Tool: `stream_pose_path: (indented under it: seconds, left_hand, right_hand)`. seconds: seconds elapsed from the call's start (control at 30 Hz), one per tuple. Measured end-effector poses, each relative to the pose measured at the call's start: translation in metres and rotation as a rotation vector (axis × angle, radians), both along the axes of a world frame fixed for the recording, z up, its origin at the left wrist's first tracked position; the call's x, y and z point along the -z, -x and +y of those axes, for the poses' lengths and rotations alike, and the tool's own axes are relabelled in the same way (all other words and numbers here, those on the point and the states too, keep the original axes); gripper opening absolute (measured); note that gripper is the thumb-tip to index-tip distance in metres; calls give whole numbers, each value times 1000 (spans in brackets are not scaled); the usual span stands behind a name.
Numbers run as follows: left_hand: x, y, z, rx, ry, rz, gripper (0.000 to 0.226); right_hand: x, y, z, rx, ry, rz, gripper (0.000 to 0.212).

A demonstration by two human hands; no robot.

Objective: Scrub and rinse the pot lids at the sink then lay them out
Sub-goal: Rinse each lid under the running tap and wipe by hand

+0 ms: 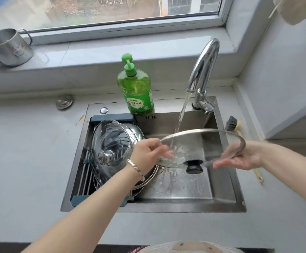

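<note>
Between the left hand (146, 152) and the right hand (240, 157): glass lid (199, 148), clear, with a silver rim and a black knob (193, 166). Beyond the hands: detergent bottle (136, 88), translucent green, with a green pump and a green-and-white label; faucet (203, 64), polished chrome. Beside the left hand: steel lid (112, 143), mirror silver; rack (112, 118), dark blue-grey. On the left wrist: bracelet (135, 168), pale metallic, twisted pattern. Beyond the right hand: brush (231, 123), black bristles, cream handle.

The glass lid (199, 143) is clear and wet, with a shiny metal rim and a matt black plastic knob (193, 166). The faucet (204, 63) is mirror-bright chrome, the sink (221, 203) brushed steel. At left lies a polished steel lid (112, 143). The soap bottle (136, 90) is glossy, translucent green plastic.
</note>
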State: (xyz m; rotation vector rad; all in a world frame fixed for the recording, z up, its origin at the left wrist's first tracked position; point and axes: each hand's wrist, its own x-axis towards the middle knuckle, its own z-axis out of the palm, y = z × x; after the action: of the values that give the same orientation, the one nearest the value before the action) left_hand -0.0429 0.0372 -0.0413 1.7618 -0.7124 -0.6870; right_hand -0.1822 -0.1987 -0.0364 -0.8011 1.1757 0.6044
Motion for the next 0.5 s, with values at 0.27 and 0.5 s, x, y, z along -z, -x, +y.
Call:
stream_pose_path:
  seconds: [0.27, 0.5]
  left_hand:
    - [-4, -47, 48, -430, 53, 275, 76]
    - [9, -119, 104, -763, -143, 207, 60]
  right_hand:
    - [-32, -42, 45, -363, 296, -325, 88]
    - [-36, -100, 126, -629, 834, -556, 25]
